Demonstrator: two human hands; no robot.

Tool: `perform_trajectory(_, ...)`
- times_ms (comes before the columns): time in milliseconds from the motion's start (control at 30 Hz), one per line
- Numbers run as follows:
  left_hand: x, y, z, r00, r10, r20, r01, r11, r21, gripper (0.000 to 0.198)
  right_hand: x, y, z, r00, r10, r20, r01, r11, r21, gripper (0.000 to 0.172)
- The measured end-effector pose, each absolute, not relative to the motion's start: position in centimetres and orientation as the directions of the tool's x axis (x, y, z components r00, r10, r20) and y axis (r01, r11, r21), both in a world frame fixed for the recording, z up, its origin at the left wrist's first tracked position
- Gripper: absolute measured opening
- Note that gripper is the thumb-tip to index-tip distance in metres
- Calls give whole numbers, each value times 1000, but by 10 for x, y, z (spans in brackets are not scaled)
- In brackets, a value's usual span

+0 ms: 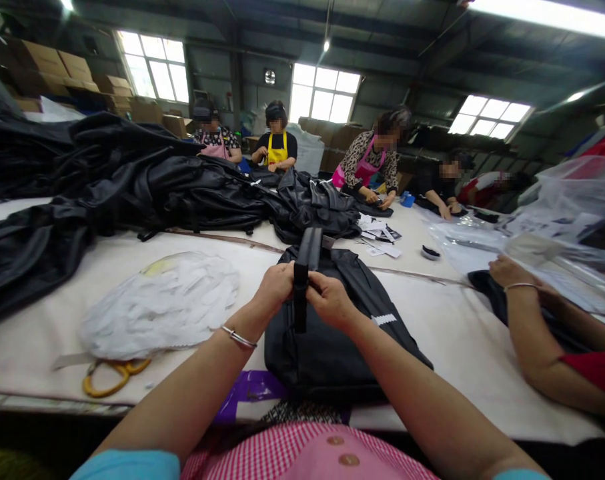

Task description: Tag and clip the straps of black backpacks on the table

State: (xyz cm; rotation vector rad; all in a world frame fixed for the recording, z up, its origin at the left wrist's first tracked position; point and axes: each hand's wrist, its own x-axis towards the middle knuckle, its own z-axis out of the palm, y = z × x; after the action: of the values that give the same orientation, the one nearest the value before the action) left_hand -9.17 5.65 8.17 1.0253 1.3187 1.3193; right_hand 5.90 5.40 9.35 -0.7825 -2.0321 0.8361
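A black backpack [332,333] lies flat on the white table [457,347] straight in front of me. A black strap [305,267] rises from it between my hands. My left hand [276,285] pinches the strap from the left, fingers closed on it. My right hand [327,299] grips the same strap from the right, fingers also closed. A thin bangle sits on my left wrist. A small white reflective stripe [385,319] marks the bag's right side.
A white plastic bag [162,307] lies to the left, with yellow-handled scissors [113,377] near the table edge. Heaps of black bags [132,180] fill the left and middle. A co-worker's arm [527,320] rests at the right. Several people work at the far end.
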Motion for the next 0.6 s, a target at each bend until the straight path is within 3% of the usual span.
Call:
perform_trajectory(233, -95, 22, 79, -215, 948, 232, 146, -204, 968, 22, 56, 60, 83, -300, 871, 389, 269, 469, -841, 27)
perform_trajectory(467, -88, 8, 88, -278, 908, 314, 285, -234, 929, 11, 53, 56, 87, -271, 864, 425, 349, 499, -793, 26)
perform_trajectory(600, -96, 4, 92, -120, 926, 357, 356, -296, 886, 15, 54, 56, 86, -253, 874, 415, 349, 482, -803, 26)
